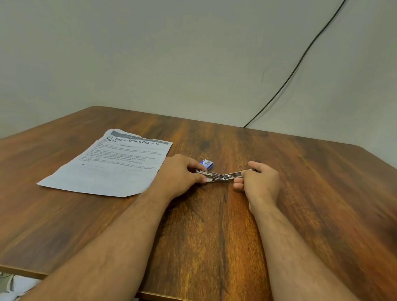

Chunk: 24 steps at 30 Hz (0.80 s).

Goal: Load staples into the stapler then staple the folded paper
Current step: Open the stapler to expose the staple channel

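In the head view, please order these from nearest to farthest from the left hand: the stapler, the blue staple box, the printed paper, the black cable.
1. The stapler: gripped by the left hand at one end.
2. The blue staple box: just behind the fingers.
3. The printed paper: flat on the table, to the left.
4. The black cable: on the wall, far right.

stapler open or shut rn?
Open: the stapler is swung out nearly flat, left hand gripping one end, right hand the other.

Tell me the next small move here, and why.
Probably free the right hand to reach the blue staple box behind the stapler. Both hands hold the stapler swung open; the left hand could steady it alone.
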Motion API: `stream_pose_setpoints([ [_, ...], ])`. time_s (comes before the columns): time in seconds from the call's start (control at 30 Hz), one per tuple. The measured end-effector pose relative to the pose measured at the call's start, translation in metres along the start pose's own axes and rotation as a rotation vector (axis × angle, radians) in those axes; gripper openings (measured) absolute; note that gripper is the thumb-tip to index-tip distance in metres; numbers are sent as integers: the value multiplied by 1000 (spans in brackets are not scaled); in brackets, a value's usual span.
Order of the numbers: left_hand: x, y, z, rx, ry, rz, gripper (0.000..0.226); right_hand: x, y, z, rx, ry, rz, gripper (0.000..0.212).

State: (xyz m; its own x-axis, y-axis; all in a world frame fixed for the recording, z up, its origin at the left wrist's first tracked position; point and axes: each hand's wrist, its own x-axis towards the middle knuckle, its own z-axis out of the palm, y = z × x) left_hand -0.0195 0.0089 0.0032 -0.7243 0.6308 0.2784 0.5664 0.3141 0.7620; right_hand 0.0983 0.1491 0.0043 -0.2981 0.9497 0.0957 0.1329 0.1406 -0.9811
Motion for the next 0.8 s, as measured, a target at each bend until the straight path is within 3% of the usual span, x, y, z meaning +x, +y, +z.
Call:
stream_pose_setpoints([
  [0.17,1,0,0,-1,-17,8,24,-2,-2,-1,-74,-12,-26,41],
  [0.3,-1,0,0,41,-13,21,20,-5,-7,-1,-185,7,1,23],
  [0.4,0,0,2,20,0,4,20,-3,-7,2,-261,5,-10,22],
  [0.53,1,-1,4,8,5,11,19,-8,-2,4,-326,-191,-225,38],
  [0.63,0,-1,3,12,0,48,19,-14,-2,2,-453,-388,-385,34],
  [0.8,0,-1,3,15,-10,108,19,-15,-1,2,-526,-392,-459,23],
])
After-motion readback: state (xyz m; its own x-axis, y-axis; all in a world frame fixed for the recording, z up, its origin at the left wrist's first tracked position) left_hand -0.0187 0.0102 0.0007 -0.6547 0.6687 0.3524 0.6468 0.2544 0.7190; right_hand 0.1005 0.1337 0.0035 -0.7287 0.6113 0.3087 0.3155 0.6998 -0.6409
